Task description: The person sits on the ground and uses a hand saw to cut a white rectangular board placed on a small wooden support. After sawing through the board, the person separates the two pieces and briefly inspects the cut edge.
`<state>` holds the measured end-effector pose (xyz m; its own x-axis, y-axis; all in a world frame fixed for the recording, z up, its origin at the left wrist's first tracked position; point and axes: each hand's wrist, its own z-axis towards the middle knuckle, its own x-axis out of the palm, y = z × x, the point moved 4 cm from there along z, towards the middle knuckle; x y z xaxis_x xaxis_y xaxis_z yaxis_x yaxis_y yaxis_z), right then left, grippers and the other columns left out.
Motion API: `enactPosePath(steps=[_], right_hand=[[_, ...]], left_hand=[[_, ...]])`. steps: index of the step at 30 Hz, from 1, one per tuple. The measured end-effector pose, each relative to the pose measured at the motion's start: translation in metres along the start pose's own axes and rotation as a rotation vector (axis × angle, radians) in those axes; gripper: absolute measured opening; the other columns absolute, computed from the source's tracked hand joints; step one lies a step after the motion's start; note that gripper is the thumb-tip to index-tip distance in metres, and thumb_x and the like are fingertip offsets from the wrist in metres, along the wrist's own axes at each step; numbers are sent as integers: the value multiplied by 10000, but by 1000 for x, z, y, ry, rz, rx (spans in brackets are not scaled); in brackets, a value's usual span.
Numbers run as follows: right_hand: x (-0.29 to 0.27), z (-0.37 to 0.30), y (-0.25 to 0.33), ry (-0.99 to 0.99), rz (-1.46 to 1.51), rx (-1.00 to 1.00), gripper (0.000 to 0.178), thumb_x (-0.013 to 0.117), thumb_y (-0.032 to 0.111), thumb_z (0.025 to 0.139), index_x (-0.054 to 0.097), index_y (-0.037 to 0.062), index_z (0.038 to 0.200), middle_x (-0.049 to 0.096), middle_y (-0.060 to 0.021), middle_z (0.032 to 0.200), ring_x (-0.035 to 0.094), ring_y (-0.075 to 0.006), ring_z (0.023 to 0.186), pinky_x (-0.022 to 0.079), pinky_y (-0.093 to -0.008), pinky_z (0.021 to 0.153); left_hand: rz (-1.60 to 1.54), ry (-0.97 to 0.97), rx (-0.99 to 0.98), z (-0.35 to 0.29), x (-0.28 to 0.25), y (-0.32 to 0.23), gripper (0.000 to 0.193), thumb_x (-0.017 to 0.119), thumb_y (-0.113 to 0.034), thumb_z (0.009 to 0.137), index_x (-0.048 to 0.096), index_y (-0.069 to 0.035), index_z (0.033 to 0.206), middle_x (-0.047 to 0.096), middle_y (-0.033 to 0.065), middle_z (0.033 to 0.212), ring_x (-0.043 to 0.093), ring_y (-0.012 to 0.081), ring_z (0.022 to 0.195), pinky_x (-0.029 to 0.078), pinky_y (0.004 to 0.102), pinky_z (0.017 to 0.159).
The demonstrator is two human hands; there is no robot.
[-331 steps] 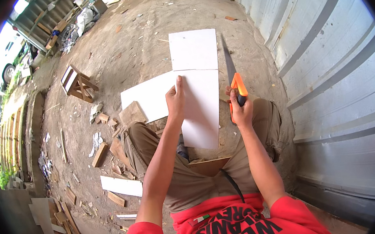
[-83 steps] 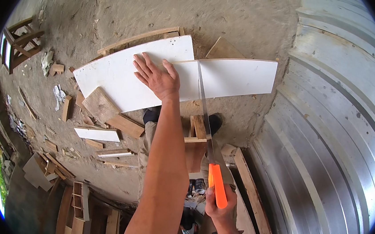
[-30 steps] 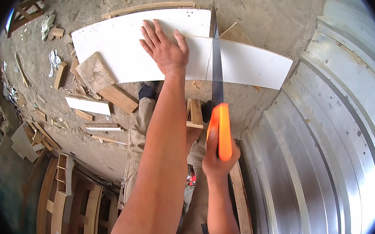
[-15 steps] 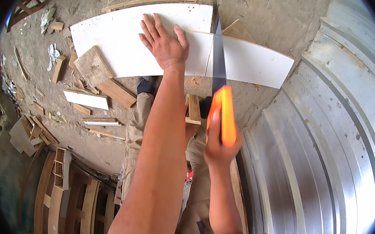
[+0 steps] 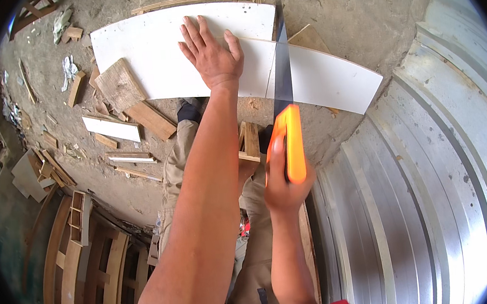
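My left hand [image 5: 214, 59] presses down on a white board [image 5: 143, 59], fingers spread and pointing away from me. A narrower white board [image 5: 329, 75] extends to the right, and part of it lies under my hand. Gripped in my right hand [image 5: 288, 185] is a handsaw [image 5: 284, 70] with an orange handle and a long dark blade. Its blade points away from me and crosses the narrower board, close to a thin line running across the white face. Some sawdust lies on the ground below the board's near edge.
Wood offcuts [image 5: 151, 119] and scraps lie on the dirt floor to the left. A slatted wooden pallet [image 5: 68, 271] stands at the lower left. Corrugated metal sheeting [image 5: 398, 196] lines the right side. A small wooden piece [image 5: 248, 143] sits between my legs.
The handsaw and my right hand have moved slightly away from me, along the blade's line. My left hand remains pressed on the white board.
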<state>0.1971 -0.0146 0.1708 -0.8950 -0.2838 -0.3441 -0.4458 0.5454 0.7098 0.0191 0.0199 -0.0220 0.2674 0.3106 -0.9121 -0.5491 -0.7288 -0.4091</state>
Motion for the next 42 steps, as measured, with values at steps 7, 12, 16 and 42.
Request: enactPosePath(steps=[7,12,16,42], right_hand=[[-20,-79,-17,31,-131,1,140,652,91,939,633,1,834,580,-58,666,544,-155,567,427,-286,562],[-11,-55,-12,45,-140,-53,183,626,95,962,589,5,807,553,-50,620,513,-167,520,409,-295,528],[13,9,-7,-2,17,12,199,640,134,976,594,13,826,523,-34,599,477,-91,540,385,-274,517],[8,17,-23,-41,116,-106,233,673,138,957,596,12,777,546,-33,578,466,-65,521,385,-298,489]], left_hand=[[-1,-2,-24,-1,-3,5,676,464,-355,948,301,-66,1536,201,177,1641,128,326,1539,59,500,1249],[-13,-32,-6,1,-3,5,658,477,-357,943,335,-51,1508,217,188,1632,132,349,1533,65,516,1244],[-15,-15,21,3,5,0,663,476,-365,946,331,-52,1512,215,187,1633,137,344,1533,69,516,1244],[19,-14,-6,1,2,-6,621,483,-330,964,341,-78,1513,249,160,1627,171,309,1529,89,485,1248]])
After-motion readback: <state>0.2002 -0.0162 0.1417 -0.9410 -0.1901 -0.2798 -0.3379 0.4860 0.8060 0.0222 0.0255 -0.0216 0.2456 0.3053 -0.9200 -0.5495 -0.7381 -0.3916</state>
